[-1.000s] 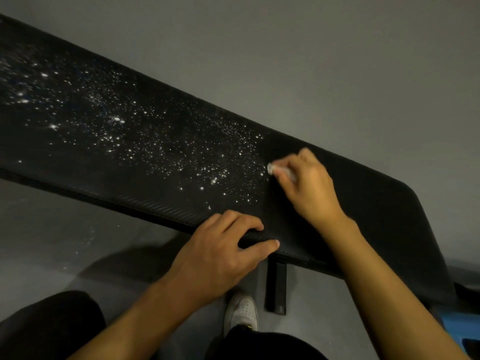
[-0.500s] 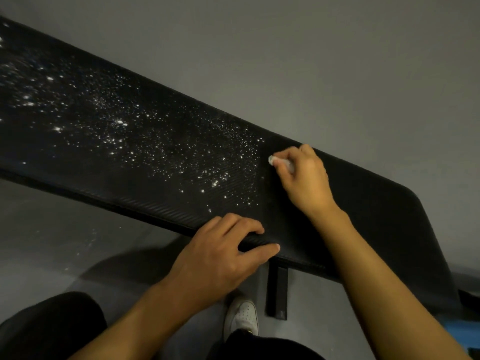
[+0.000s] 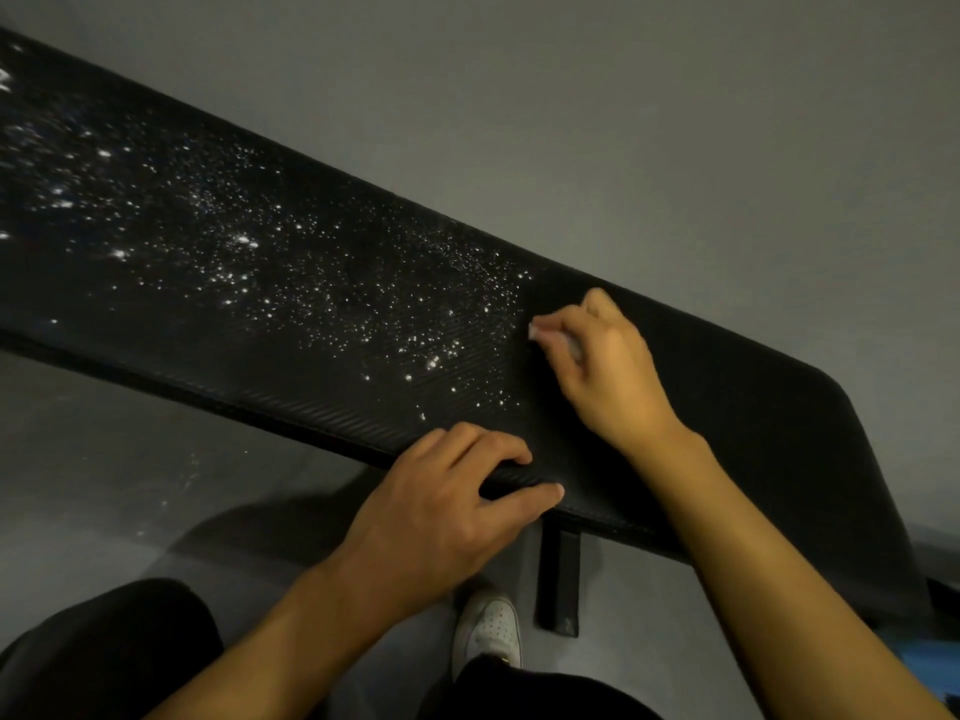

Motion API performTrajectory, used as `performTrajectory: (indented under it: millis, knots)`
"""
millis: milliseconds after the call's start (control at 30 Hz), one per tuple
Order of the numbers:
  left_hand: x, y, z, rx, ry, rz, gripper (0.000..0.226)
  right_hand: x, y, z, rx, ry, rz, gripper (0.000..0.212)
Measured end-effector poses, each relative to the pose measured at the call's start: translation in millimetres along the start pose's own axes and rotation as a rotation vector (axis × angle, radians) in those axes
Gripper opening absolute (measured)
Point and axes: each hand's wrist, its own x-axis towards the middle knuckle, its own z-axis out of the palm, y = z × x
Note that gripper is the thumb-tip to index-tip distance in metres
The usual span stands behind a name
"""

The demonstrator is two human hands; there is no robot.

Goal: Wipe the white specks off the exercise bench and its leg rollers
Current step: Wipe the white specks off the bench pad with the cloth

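Now, right hand (image 3: 608, 371): pinches white wipe (image 3: 540, 332) beside the specks (image 3: 311, 283), to rub them off.
left hand (image 3: 441, 517): grips bench (image 3: 753, 433) at its near edge, to keep it still.

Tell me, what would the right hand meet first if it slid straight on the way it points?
Probably the white specks on the bench: the right hand, pinching a white wipe, points left at them.

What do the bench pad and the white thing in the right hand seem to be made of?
The bench pad: probably vinyl or faux leather, black and matte; fine ribbed lines run across it. The white thing: perhaps a folded cloth or tissue; too little shows from the right hand to tell.
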Motion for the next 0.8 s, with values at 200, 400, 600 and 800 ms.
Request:
performTrajectory:
  millis: [200,400,600,800]
  knots:
    - [-1,0,0,0.010,0.003,0.003,0.027,-38,-1,-18,0.045,-0.135,-0.168,0.025]
    - [1,2,-1,0.012,-0.005,-0.008,0.028,48,16,9,-0.027,0.058,0.232,0.023]
    - [-1,2,-1,0.010,0.009,-0.010,0.028,16,-6,8,0.019,0.002,-0.029,0.027]
    - [0,1,-1,0.009,0.008,-0.001,0.030,60,18,15,-0.022,0.061,0.181,0.024]
